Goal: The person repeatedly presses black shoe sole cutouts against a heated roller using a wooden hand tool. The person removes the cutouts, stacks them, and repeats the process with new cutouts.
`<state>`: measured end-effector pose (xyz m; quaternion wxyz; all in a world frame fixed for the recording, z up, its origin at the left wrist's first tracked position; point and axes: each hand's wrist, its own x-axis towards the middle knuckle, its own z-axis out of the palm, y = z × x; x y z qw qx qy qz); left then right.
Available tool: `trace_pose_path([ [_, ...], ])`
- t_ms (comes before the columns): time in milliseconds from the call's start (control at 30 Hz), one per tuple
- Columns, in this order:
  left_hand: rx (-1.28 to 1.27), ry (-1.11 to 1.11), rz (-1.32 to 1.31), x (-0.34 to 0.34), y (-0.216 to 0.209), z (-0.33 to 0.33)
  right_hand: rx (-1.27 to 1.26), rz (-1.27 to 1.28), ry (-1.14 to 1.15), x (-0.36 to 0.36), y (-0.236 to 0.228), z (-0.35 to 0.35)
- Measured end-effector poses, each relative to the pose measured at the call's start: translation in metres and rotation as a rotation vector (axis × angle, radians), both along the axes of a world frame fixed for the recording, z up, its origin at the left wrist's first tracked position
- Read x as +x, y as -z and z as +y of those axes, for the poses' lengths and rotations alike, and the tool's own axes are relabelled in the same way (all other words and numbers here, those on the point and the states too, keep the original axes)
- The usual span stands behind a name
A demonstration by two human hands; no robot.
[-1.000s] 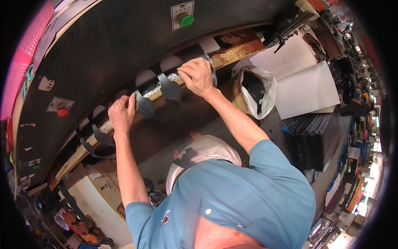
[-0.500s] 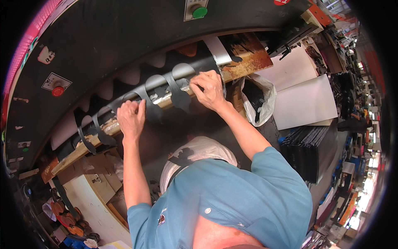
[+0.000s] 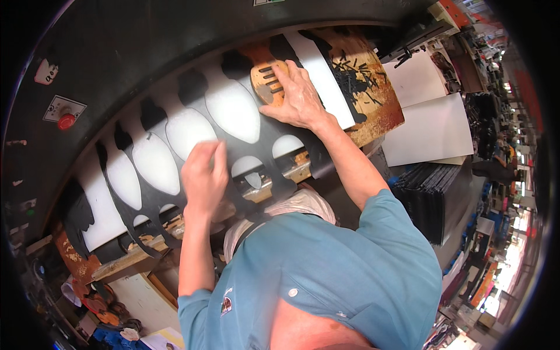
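My right hand (image 3: 298,98) lies over a tan, sole-shaped block (image 3: 266,83) with several dark slots, possibly a cutting die. Its thumb is at the near edge and its fingers reach across the top. My left hand (image 3: 204,175), smeared by motion, hovers over a black sheet (image 3: 230,153) with its fingers bent; whether anything is between them I cannot make out. Sole-shaped openings in the sheet show the white board (image 3: 233,108) beneath. The sheet's near part, with rounded cutouts, hangs over the table's front edge.
A black machine body (image 3: 146,52) with a red button (image 3: 66,121) spans the far side. Dark scraps (image 3: 353,81) lie on the brown board end (image 3: 379,111) at the right. White sheets (image 3: 429,131) and a dark stack (image 3: 431,198) stand farther right.
My right hand has gone from the sheet's near edge to the slotted block. My left hand has moved slightly right, off the sheet's edge. More of the white board and block shows now.
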<state>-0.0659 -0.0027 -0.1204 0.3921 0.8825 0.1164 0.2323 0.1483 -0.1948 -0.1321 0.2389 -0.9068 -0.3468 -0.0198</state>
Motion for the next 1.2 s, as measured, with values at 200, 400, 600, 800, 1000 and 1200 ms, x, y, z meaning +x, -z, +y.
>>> trace_pose_path([
  [200,0.385,0.233,0.010,0.130,0.030,0.000,0.065,0.084,-0.048,0.015,-0.010,-0.007],
  [400,0.350,0.244,0.023,0.131,0.030,-0.006,0.837,1.009,-0.173,0.060,-0.032,-0.058],
  [600,-0.283,0.374,0.099,0.127,0.000,-0.057,1.076,1.026,0.021,0.020,-0.034,-0.051],
  [800,-0.867,0.440,0.307,0.119,-0.010,-0.072,1.224,1.149,0.086,-0.022,-0.042,-0.052],
  [1000,-0.835,0.462,0.297,0.101,-0.033,-0.074,1.202,1.065,0.085,-0.037,-0.055,-0.050],
  [1200,-0.744,0.457,0.104,0.095,-0.006,-0.073,1.179,1.001,0.119,-0.042,-0.050,-0.043],
])
